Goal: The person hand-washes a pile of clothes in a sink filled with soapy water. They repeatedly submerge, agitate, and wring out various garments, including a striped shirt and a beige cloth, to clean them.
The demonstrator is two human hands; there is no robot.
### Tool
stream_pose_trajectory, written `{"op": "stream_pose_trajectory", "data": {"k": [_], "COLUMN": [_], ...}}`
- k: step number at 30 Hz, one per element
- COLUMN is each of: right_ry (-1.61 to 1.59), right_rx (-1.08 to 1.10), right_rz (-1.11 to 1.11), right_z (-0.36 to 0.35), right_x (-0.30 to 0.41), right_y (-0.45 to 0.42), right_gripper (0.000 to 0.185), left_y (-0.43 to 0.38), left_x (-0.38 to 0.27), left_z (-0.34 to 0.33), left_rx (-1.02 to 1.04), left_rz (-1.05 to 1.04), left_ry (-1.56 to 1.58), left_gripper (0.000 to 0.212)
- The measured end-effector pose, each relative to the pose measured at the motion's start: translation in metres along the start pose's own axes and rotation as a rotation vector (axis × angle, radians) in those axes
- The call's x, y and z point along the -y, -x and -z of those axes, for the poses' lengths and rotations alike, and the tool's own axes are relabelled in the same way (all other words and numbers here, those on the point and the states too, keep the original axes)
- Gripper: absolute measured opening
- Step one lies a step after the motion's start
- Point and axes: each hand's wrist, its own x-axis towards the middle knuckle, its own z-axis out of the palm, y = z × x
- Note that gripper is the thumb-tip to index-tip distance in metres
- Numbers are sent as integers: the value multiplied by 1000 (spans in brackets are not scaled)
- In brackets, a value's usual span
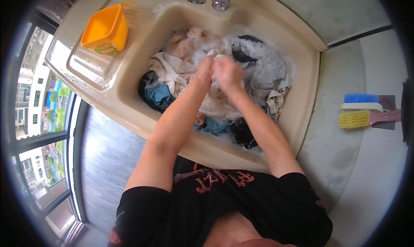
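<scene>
Both hands meet above the middle of a beige sink basin (305, 98) full of soapy wet laundry. My left hand (205, 67) and my right hand (228, 73) are closed side by side on a small white cloth (212, 52), mostly hidden inside the fists. Motion blurs the right hand. Around them lie a peach-coloured garment (182, 46), a cream cloth with stripes (168, 66) and a teal cloth (158, 95). Black fabric (245, 134) shows at the near side, and grey fabric (271, 69) lies under suds (255, 49) on the right.
A chrome faucet (220, 3) overhangs the basin's far edge. On the ribbed drainboard (93, 67) at left stands an orange plastic tub (106, 28). Blue-bristled (360, 98) and yellow-bristled (354, 119) scrub brushes hang at the right wall. Windows (42, 85) line the left.
</scene>
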Motion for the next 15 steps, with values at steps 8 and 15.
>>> {"op": "stream_pose_trajectory", "data": {"k": [8,15], "right_ry": [197,441], "right_rx": [72,456], "right_rz": [-373,-246], "right_z": [50,21], "right_x": [-108,-99], "right_y": [-43,-13], "right_gripper": [39,38], "left_y": [15,25], "left_x": [-41,-28], "left_z": [-15,-19], "left_rx": [79,131], "left_rz": [-8,-321], "left_ry": [6,-924], "left_gripper": [50,83]}}
